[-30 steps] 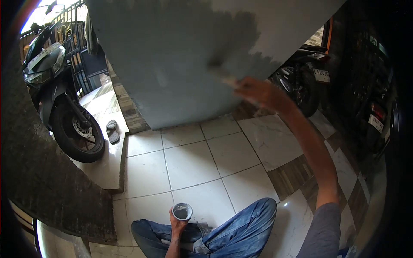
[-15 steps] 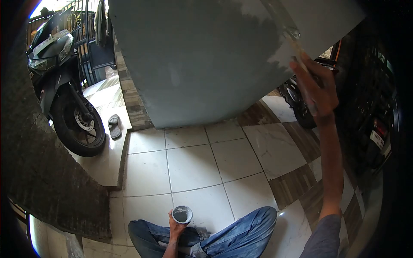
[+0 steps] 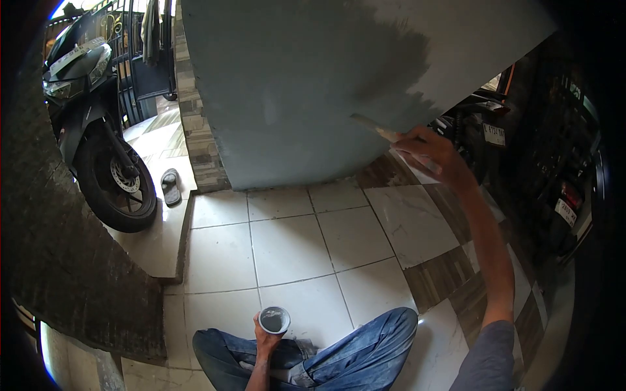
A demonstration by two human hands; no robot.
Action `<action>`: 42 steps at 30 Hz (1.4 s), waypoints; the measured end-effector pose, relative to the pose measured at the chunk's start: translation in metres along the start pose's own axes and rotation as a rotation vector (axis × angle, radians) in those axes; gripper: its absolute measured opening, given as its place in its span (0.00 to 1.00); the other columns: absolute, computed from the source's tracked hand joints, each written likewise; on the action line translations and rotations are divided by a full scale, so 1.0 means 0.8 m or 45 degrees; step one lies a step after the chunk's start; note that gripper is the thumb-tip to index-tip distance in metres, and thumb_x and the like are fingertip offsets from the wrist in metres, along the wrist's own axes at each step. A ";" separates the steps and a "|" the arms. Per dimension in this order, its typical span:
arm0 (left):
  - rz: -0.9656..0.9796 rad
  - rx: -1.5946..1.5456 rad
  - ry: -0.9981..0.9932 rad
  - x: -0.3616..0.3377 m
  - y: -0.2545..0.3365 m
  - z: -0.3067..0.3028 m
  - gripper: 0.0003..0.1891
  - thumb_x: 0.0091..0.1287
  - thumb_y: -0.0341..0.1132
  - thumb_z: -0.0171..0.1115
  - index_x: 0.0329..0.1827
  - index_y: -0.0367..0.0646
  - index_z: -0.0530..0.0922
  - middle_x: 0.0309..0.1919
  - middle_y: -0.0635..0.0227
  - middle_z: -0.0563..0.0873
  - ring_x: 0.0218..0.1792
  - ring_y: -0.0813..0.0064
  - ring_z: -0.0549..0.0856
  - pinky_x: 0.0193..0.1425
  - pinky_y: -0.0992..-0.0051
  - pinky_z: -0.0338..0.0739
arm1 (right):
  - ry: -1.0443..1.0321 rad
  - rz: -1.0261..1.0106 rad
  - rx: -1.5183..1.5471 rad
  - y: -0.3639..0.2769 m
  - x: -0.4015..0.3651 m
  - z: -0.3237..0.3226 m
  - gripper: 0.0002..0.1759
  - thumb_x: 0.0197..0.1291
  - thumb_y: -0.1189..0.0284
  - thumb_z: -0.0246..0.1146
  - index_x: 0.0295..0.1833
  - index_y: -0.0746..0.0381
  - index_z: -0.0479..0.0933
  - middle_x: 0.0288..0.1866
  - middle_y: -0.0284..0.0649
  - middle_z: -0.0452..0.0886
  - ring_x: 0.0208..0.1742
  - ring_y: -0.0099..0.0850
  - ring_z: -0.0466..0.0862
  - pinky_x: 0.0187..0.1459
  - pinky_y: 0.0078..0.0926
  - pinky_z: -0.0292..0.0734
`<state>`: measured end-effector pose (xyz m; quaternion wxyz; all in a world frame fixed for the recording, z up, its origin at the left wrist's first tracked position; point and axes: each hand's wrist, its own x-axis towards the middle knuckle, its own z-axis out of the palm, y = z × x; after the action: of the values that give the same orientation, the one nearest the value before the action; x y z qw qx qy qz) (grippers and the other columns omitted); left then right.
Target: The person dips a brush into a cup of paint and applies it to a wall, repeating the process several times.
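Note:
A grey wall [image 3: 293, 85] stands in front of me, darker grey over most of it and paler at the upper right, with a ragged border between the two shades. My right hand [image 3: 427, 153] is closed on a brush [image 3: 377, 128], whose tip points left at the lower part of the dark grey area. Whether the bristles touch the wall I cannot tell. Low in the view, my left hand [image 3: 266, 339] grips a small cup [image 3: 274, 320] with grey paint inside, held upright above my crossed legs.
A motorbike [image 3: 117, 156] stands at the left beside a sandal [image 3: 171, 188] on a raised ledge. More motorbikes [image 3: 492, 133] are behind the wall at the right. White floor tiles [image 3: 290, 244] lie between me and the wall.
My right hand and the brush have moved down and to the left, from the upper right of the wall to its lower part. The left hand still holds the cup.

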<state>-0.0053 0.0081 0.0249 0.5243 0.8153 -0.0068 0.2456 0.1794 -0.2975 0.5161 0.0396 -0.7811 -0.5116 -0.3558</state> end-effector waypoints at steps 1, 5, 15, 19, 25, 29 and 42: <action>0.002 -0.060 0.030 0.001 0.003 0.000 0.34 0.43 0.32 0.78 0.54 0.39 0.70 0.44 0.62 0.82 0.47 0.63 0.82 0.59 0.69 0.70 | -0.121 0.113 0.127 -0.001 0.003 -0.017 0.15 0.59 0.72 0.62 0.53 0.59 0.80 0.43 0.41 0.78 0.42 0.34 0.84 0.40 0.26 0.81; 0.081 0.056 -0.047 0.000 -0.003 -0.002 0.35 0.43 0.32 0.78 0.55 0.38 0.70 0.44 0.62 0.82 0.47 0.64 0.82 0.59 0.69 0.70 | 0.033 0.041 -0.059 0.015 0.019 -0.068 0.16 0.61 0.68 0.61 0.52 0.61 0.80 0.42 0.43 0.77 0.44 0.35 0.83 0.44 0.30 0.81; -0.085 -0.172 -0.013 0.003 0.014 0.000 0.26 0.48 0.32 0.73 0.52 0.39 0.74 0.43 0.63 0.84 0.48 0.62 0.81 0.61 0.69 0.67 | 0.553 -0.014 -0.552 0.010 -0.024 -0.063 0.21 0.52 0.84 0.66 0.53 0.62 0.81 0.50 0.46 0.79 0.43 0.31 0.83 0.41 0.24 0.82; -0.008 -0.011 -0.041 0.005 0.014 -0.002 0.25 0.48 0.30 0.72 0.51 0.38 0.75 0.43 0.62 0.84 0.48 0.62 0.81 0.61 0.70 0.67 | 0.496 -0.073 -0.606 0.046 -0.055 -0.002 0.25 0.51 0.84 0.65 0.57 0.59 0.79 0.52 0.44 0.77 0.34 0.25 0.81 0.30 0.20 0.79; -0.133 -0.105 -0.024 0.001 0.012 0.002 0.24 0.46 0.30 0.72 0.49 0.39 0.77 0.44 0.63 0.84 0.49 0.62 0.81 0.61 0.69 0.67 | 0.001 0.296 -0.034 0.036 -0.097 0.080 0.23 0.51 0.83 0.65 0.55 0.58 0.79 0.48 0.42 0.78 0.34 0.24 0.82 0.27 0.19 0.80; 0.048 0.122 -0.094 0.001 0.005 -0.003 0.27 0.46 0.31 0.73 0.51 0.37 0.75 0.45 0.61 0.82 0.48 0.62 0.81 0.61 0.69 0.67 | 0.198 0.253 0.118 -0.016 -0.124 0.100 0.21 0.50 0.82 0.67 0.52 0.58 0.80 0.42 0.40 0.79 0.36 0.25 0.83 0.32 0.22 0.82; 0.013 0.051 -0.139 -0.005 0.070 0.047 0.45 0.42 0.32 0.80 0.62 0.36 0.62 0.54 0.58 0.74 0.54 0.66 0.78 0.59 0.70 0.72 | 1.050 2.070 1.669 -0.305 -0.266 0.169 0.13 0.65 0.73 0.55 0.40 0.75 0.72 0.31 0.51 0.80 0.20 0.36 0.82 0.23 0.28 0.82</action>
<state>-0.0090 -0.0505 0.0584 0.5055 0.8378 -0.0348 0.2036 -0.0002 -0.2882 0.2150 0.8297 -0.5336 0.1141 -0.1178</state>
